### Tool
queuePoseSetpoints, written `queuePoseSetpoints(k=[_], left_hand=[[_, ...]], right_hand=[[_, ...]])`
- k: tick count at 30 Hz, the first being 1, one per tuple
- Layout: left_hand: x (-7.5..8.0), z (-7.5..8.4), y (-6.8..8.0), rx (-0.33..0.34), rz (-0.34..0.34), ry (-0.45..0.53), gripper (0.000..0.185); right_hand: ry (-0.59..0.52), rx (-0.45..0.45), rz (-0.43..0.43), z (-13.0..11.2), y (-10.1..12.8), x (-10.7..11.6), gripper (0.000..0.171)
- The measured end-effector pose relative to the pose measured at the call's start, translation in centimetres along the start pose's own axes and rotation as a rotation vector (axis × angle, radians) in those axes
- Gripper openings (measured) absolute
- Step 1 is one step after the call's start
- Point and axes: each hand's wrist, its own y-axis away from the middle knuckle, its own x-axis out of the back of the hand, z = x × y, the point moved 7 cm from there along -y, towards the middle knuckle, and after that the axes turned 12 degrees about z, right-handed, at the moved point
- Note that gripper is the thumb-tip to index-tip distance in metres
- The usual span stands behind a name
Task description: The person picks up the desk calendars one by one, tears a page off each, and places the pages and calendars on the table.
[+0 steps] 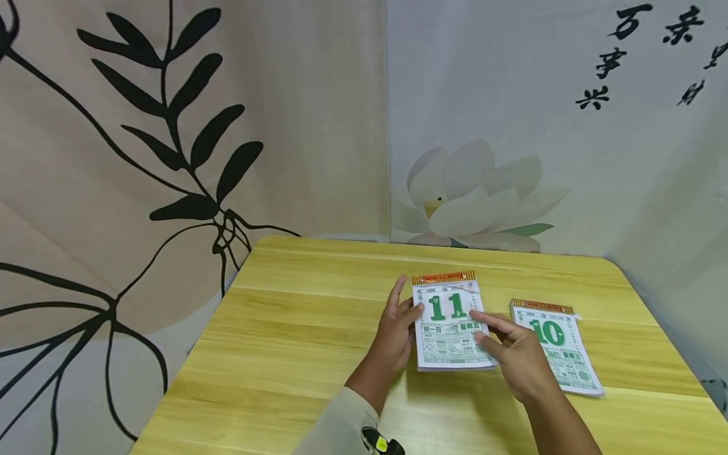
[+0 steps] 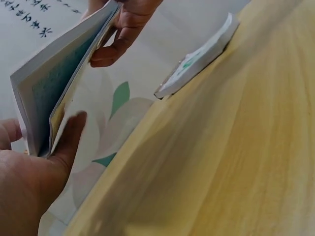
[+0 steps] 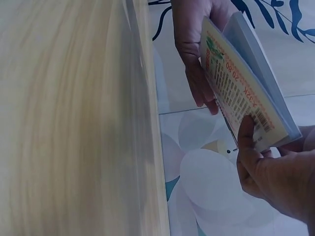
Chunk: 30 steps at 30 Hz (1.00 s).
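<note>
Holding the "11" calendar pad (image 1: pixel 452 325) off the table (image 1: pixel 296 354) w/ both hands; we take the pad as ref. Nearest us, right hand (image 1: pixel 514 357) is clamped on the pad's right edge, thumb (image 3: pixel 246 142) on the back cover, fingers on the face. Left hand (image 1: pixel 395 332) grips the pad's left edge, thumb (image 2: pixel 71 130) pressed on the underside. Pad sits raised and tilted per both wrist views, clear of the tabletop. Just right of the pad, a second pad marked "10" (image 1: pixel 560 344) lies flat on the table, apart from it.

Risks, our read: pages are thin and fan open at the loose end, so a thumb slip could tear or crease a sheet. Grip is edge-only, so the block could sag and drop onto the table.

Hidden: small print is unreadable; wrist views are blurred; can't tell how many sheets each thumb catches. Beyond the pad, only printed curtains (image 1: pixel 489 189).
</note>
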Motion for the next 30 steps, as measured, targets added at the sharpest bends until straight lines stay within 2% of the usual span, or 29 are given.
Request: queuePoseSetpoints(k=[4,9,12,15,17,22,26,30], left_hand=[[0.1,0.4,-0.1,0.020,0.027,0.018,0.079],[0.5,0.1,-0.6,0.090,0.071,0.053,0.067],[0.5,-0.2,-0.9,0.172,0.044,0.187,0.055],[0.1,-0.2,-0.8,0.269,-0.032,0.339,0.050],[-0.3,-0.1,-0.6,0.316,-0.087,0.391,0.052],[-1.0,0.1,-0.2,0.357,-0.165,0.382,0.064],[-1.2,0.0,-0.1,0.357,-0.162,0.350,0.069],[-1.1,-0.1,-0.2,0.349,-0.131,0.328,0.067]], right_hand=[[-0.007,0.022,-0.018,-0.2,0.3,-0.3,0.045],[-0.030,0.040,-0.050,-0.3,0.6,-0.7,0.043],[-0.047,0.052,-0.072,-0.5,0.7,-0.8,0.042],[-0.057,0.063,-0.088,-0.7,0.8,-1.0,0.042],[-0.052,0.069,-0.093,-0.7,0.9,-1.1,0.042],[0.033,0.107,-0.070,-0.8,0.8,-1.1,0.040],[0.092,0.153,-0.040,-1.1,0.9,-1.2,0.039],[0.127,0.171,-0.019,-1.4,1.1,-1.4,0.045]])
